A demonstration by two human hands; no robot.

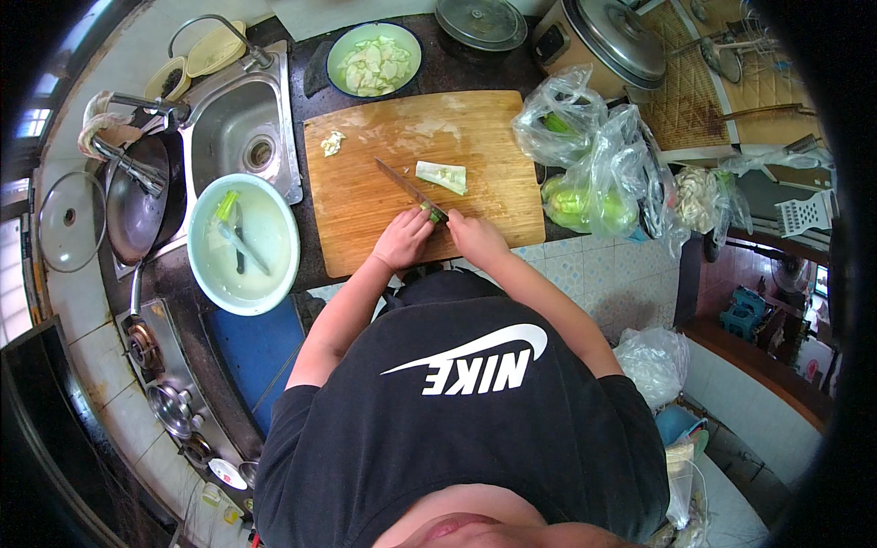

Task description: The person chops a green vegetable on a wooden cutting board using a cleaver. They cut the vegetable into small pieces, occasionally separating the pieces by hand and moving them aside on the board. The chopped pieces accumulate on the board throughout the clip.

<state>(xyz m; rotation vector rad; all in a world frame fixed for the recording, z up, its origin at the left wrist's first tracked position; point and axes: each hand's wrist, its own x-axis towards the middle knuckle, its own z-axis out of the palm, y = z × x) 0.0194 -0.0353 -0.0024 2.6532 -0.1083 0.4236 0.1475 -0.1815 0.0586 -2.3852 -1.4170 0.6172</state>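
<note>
Near the front edge of a wooden cutting board [411,123], my right hand [477,240] grips a kitchen knife [404,183], its blade pointing away and to the left. My left hand [404,240] has its fingers on a small green vegetable piece [434,211] against the blade near the handle. Just beyond the knife lies a pale peeled vegetable stalk [442,177], with a few small scraps beside it. A little heap of chopped pale bits, perhaps garlic [333,143], sits at the board's left. My left palm and the knife's handle are mostly hidden.
Sliced pale vegetable fills an enamel bowl [331,65] behind the board. On the left, a basin [205,277] of cloudy water holds a peeler-like tool and a green piece, beside the steel sink [219,137]. Plastic bags [610,171] of vegetables crowd the right edge.
</note>
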